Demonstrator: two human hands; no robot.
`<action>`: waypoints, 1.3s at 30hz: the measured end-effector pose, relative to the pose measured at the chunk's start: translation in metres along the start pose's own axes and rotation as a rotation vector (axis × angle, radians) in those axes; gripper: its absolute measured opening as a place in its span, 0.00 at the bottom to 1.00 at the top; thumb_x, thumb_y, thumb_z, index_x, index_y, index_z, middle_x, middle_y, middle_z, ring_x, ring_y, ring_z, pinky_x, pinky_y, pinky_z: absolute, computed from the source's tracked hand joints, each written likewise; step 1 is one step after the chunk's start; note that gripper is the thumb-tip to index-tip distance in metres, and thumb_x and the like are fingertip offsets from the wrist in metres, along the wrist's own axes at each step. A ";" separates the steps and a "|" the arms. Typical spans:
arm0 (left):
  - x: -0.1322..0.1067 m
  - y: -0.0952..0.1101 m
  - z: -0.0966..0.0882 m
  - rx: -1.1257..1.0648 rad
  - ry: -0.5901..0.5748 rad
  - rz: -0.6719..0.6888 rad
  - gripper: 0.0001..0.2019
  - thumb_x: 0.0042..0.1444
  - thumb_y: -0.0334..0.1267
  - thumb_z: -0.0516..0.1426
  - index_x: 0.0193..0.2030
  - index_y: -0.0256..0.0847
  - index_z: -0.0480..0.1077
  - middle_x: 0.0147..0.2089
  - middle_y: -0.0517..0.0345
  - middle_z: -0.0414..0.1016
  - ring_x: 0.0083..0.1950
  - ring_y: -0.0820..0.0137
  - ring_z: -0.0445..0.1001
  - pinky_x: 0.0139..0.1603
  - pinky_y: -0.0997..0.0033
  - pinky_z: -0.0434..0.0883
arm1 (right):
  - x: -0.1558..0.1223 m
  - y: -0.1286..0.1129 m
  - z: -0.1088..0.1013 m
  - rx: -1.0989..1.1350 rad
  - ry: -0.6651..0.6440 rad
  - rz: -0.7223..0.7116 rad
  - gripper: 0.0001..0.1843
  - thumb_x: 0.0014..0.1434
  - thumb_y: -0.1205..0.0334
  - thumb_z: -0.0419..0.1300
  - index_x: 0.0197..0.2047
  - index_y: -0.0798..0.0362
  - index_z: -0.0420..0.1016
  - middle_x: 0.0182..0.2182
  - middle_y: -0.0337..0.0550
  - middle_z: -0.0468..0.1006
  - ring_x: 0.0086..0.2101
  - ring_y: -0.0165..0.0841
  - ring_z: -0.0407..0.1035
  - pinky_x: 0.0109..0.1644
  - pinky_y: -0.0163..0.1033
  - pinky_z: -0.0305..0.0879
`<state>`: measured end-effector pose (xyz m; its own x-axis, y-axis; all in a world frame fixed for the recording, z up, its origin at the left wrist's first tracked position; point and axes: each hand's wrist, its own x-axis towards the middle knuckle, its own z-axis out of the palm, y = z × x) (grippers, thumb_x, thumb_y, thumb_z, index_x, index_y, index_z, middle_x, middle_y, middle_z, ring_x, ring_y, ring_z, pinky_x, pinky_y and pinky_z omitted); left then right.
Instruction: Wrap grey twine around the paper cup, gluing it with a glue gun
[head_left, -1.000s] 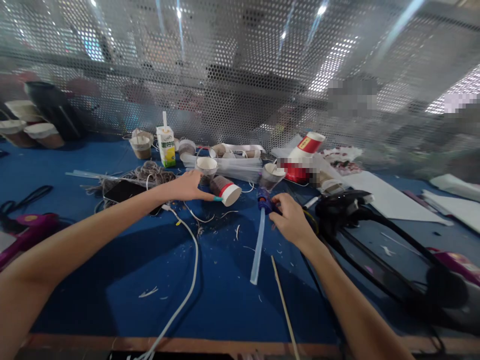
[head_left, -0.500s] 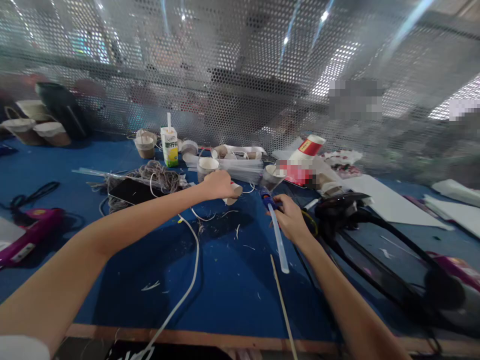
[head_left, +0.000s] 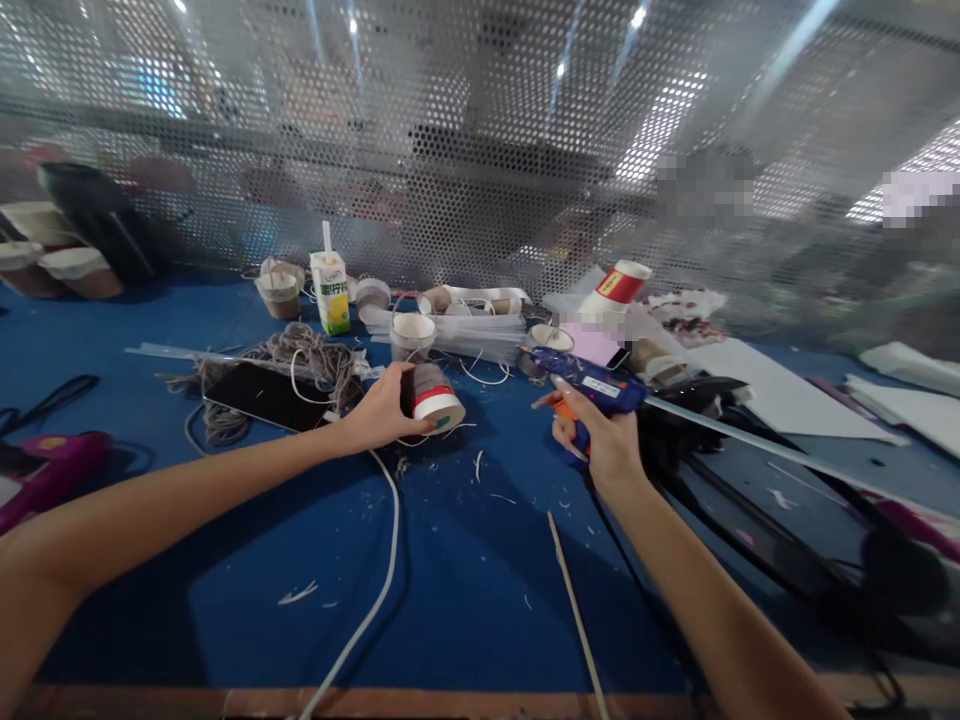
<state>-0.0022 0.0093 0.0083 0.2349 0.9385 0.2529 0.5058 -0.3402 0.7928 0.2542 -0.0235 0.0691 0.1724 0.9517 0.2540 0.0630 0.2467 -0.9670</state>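
Note:
My left hand (head_left: 386,408) grips a small paper cup (head_left: 436,398) lying on its side, wrapped partly in grey yarn with a red band and white rim. The cup is close above the blue tabletop. In my right hand (head_left: 600,430) is a blue hot glue gun (head_left: 585,380) with an orange trigger, its nozzle pointing left and away from me. A long clear glue stick (head_left: 750,436) sticks out of the gun's rear to the right. Behind the two hands stands a yarn-wrapped cup with a handle (head_left: 412,338).
Grey yarn (head_left: 315,350) and a black phone (head_left: 266,394) lie left of centre, near a drink carton (head_left: 331,292). A white cable (head_left: 390,560) and a wooden stick (head_left: 576,610) cross the front. A black bag-like object (head_left: 697,420) and white sheets (head_left: 787,395) are at right.
My left hand has drawn the cup nearer and turned it. The glue gun has swung from pointing away to pointing left, its glue stick now trailing right.

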 end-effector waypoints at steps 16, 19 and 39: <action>-0.004 -0.012 0.005 0.018 0.188 0.378 0.37 0.41 0.36 0.66 0.57 0.41 0.55 0.55 0.47 0.67 0.56 0.55 0.72 0.58 0.49 0.74 | -0.033 0.004 0.015 -0.503 -0.365 -0.307 0.09 0.52 0.63 0.61 0.21 0.52 0.72 0.18 0.40 0.75 0.18 0.31 0.69 0.21 0.36 0.66; -0.004 -0.012 0.005 -0.011 0.167 0.377 0.37 0.40 0.35 0.66 0.57 0.41 0.55 0.55 0.47 0.66 0.56 0.55 0.72 0.58 0.49 0.74 | -0.032 0.008 0.018 -0.514 -0.367 -0.289 0.09 0.51 0.64 0.61 0.21 0.52 0.72 0.19 0.40 0.75 0.20 0.32 0.71 0.24 0.35 0.68; -0.006 -0.010 0.006 -0.046 0.123 0.401 0.39 0.39 0.32 0.65 0.59 0.42 0.54 0.57 0.46 0.66 0.60 0.52 0.69 0.63 0.46 0.70 | -0.033 0.016 0.016 -0.610 -0.336 -0.221 0.11 0.49 0.61 0.62 0.18 0.51 0.68 0.16 0.39 0.75 0.18 0.30 0.68 0.22 0.35 0.66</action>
<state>-0.0040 0.0070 -0.0044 0.3033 0.7332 0.6086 0.3560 -0.6797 0.6413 0.2335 -0.0480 0.0455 -0.2126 0.9204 0.3283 0.6147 0.3871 -0.6873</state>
